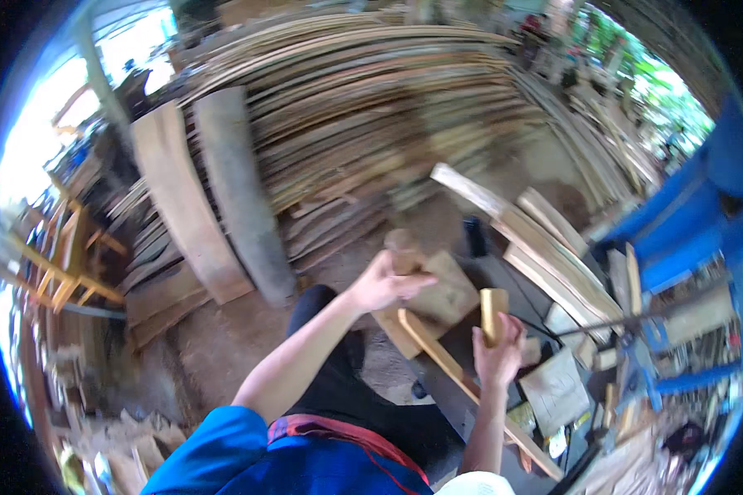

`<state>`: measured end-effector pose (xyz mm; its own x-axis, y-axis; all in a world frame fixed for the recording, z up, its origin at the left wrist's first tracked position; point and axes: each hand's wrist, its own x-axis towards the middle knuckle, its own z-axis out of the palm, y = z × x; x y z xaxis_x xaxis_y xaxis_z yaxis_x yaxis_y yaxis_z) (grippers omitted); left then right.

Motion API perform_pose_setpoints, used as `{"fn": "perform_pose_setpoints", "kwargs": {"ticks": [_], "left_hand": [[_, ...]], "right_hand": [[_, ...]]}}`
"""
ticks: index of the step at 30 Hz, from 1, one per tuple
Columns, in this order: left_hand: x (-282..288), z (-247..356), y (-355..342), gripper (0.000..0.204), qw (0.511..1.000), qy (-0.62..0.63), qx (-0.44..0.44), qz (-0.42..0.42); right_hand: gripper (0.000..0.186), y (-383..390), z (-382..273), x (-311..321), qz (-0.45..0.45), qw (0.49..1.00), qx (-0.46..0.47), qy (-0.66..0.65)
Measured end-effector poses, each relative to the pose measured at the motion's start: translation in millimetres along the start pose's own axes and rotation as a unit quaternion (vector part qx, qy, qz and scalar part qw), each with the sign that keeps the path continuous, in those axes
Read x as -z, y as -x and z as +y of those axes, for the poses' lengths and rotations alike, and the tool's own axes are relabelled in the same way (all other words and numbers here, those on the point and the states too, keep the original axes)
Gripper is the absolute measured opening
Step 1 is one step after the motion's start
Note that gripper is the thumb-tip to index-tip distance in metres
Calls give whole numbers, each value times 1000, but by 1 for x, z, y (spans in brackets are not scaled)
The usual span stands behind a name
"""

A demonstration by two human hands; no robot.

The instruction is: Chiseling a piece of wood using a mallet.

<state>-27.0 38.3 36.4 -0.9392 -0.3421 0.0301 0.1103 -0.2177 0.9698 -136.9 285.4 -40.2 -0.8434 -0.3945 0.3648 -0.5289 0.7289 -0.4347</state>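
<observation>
Timber stacks around dirt floor

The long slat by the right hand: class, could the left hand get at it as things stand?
Probably not freely: the left hand is shut on a wooden block, though the slat lies close below it, uncovered.

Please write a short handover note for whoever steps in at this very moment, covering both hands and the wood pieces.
Left hand: grip shut on a wooden mallet-like block, raised over a flat wooden board.
Right hand: grip shut on a short upright wooden piece, held beside that board.
A long wooden strip runs diagonally beneath both hands. Stacked planks stand behind; a blue machine frame is to the right.
Done: both pieces are in hand. Left: the raised block and the upright piece have not met; the picture is motion-blurred, so finer detail cannot be told.
</observation>
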Motion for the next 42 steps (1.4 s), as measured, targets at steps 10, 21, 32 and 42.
{"fn": "perform_pose_setpoints", "kwargs": {"ticks": [10, 21, 32, 42], "left_hand": [[-1, 7, 2, 20, 995, -68, 30, -65], [12, 10, -5, 24, 995, -83, 60, -14], [-6, 5, -9, 39, 991, -117, 26, -61], [-37, 12, -9, 35, 985, -155, -29, -68]], "right_hand": [[45, 6, 8, -3, 4, 1000, 12, -17], [38, -1, 3, 1, 22, 999, 34, -20], [39, 0, 6, -6, 24, 998, 42, -28], [38, 0, 9, -5, 14, 999, 36, -31]]}}
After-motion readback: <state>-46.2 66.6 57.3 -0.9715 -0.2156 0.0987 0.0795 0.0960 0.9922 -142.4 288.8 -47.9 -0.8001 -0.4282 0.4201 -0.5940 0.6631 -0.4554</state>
